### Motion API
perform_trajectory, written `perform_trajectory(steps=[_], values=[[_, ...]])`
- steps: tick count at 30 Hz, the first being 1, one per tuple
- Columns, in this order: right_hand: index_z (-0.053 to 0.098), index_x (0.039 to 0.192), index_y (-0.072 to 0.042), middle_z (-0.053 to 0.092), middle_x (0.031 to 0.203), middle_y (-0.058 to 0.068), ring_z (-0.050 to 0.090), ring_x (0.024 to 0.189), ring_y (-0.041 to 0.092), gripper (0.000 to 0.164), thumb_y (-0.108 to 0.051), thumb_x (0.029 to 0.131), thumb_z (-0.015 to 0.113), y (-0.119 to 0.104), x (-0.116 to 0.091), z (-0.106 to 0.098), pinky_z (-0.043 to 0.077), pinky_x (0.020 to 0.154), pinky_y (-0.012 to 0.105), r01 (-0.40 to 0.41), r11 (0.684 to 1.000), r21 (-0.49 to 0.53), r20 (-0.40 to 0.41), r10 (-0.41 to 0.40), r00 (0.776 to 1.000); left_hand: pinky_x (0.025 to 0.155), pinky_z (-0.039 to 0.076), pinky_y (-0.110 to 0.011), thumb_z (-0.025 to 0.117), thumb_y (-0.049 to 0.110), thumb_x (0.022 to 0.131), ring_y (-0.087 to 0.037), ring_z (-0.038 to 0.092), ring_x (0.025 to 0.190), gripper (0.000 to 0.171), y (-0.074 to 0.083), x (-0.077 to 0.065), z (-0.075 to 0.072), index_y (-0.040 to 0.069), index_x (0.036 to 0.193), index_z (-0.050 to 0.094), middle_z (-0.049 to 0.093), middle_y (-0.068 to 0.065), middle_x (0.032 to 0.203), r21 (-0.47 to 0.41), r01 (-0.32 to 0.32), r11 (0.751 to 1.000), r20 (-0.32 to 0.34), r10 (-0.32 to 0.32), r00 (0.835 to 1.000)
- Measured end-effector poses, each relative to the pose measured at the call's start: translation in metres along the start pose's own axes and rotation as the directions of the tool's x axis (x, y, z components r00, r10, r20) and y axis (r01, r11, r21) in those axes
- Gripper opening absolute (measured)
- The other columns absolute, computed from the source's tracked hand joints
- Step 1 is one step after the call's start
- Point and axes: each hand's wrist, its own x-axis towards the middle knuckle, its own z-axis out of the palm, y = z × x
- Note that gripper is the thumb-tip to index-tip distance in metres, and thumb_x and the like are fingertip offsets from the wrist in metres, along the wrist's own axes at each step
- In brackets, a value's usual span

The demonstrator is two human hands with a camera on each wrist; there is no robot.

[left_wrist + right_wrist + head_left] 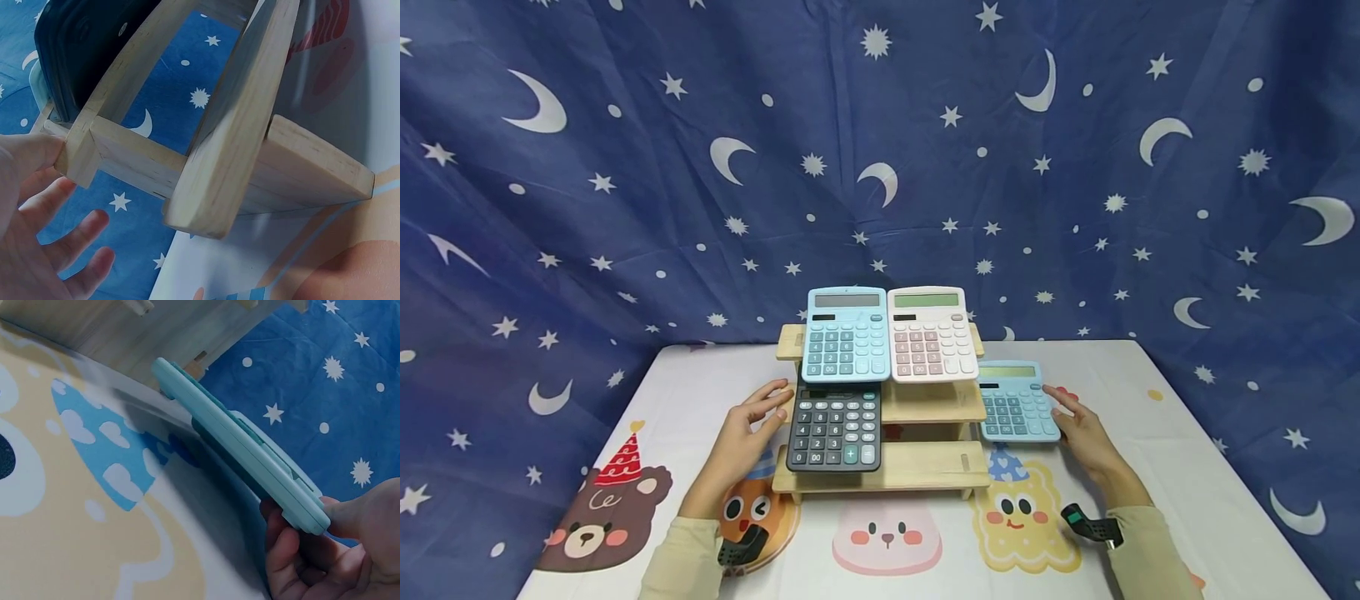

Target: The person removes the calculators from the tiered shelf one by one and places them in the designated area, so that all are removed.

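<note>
My right hand (pixel 1084 433) holds a light blue calculator (pixel 1017 402) by its right edge, thumb on the front and curled fingers underneath. In the right wrist view this calculator (pixel 240 444) is tilted, seen edge-on, with a shadow on the cloth below. My left hand (pixel 747 433) is at the left end of a three-tier wooden shelf (pixel 934 467). The left wrist view shows its thumb against the end of a wooden board (pixel 81 147), the other fingers loosely spread. A black calculator (pixel 835 429) leans on the lower tiers, close by the left hand.
Another light blue calculator (pixel 846 333) and a white calculator with pink keys (pixel 932 333) stand side by side on the top tier. A white cloth with cartoon prints (pixel 887 537) covers the table. Behind hangs a blue curtain (pixel 925 200) with moons and stars.
</note>
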Motion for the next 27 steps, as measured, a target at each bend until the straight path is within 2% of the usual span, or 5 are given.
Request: perform_trajectory(steps=[8,17,22,24,27], values=[[0.019,0.163,-0.01,0.027,0.164,0.026,0.058,0.099,-0.017,0.054,-0.015,0.111,0.034,0.0,0.0,0.004,0.053,0.085,0.013,-0.063,0.998,-0.02,0.001,0.063,0.998,0.107,0.037,-0.069,0.058,0.016,0.103,-0.042,0.039,0.147,0.038,0.0,-0.001,0.0,-0.001,0.137,0.061,0.049,-0.018,0.154,-0.007,0.0,1.0,-0.001,0.0,1.0],[0.03,0.159,-0.007,0.044,0.152,0.027,0.058,0.09,-0.006,0.054,-0.029,0.11,0.038,0.0,0.001,0.002,0.051,0.075,0.017,-0.12,0.986,-0.118,-0.108,0.108,0.988,0.108,0.037,-0.07,0.059,0.016,0.102,-0.042,0.039,0.147,0.038,0.003,-0.001,-0.001,-0.002,0.137,0.061,0.049,-0.018,0.154,-0.016,-0.009,1.0,-0.006,0.009,1.0],[0.022,0.16,-0.002,0.042,0.153,0.033,0.066,0.117,0.024,0.061,-0.035,0.111,0.036,-0.009,-0.004,-0.001,0.056,0.081,0.026,-0.111,0.965,-0.237,-0.037,0.105,0.994,0.107,0.037,-0.069,0.058,0.015,0.102,-0.043,0.039,0.147,0.039,0.002,-0.001,-0.001,-0.002,0.137,0.061,0.049,-0.019,0.154,-0.01,-0.015,1.0,-0.003,0.015,1.0],[0.017,0.161,0.0,0.037,0.154,0.037,0.06,0.128,0.039,0.064,-0.036,0.111,0.034,-0.014,-0.006,-0.002,0.058,0.086,0.032,-0.091,0.961,-0.26,0.003,0.095,0.996,0.107,0.037,-0.069,0.058,0.015,0.103,-0.042,0.039,0.147,0.039,0.002,-0.001,-0.001,-0.002,0.137,0.061,0.049,-0.019,0.154,-0.01,-0.014,1.0,-0.001,0.014,1.0],[0.014,0.161,0.001,0.034,0.154,0.039,0.054,0.134,0.047,0.066,-0.037,0.111,0.034,-0.022,-0.01,-0.002,0.058,0.091,0.04,-0.084,0.959,-0.269,0.028,0.095,0.995,0.107,0.037,-0.069,0.058,0.015,0.103,-0.042,0.039,0.148,0.039,0.002,0.0,-0.001,-0.002,0.137,0.06,0.049,-0.018,0.154,-0.01,-0.009,1.0,-0.001,0.009,1.0]])
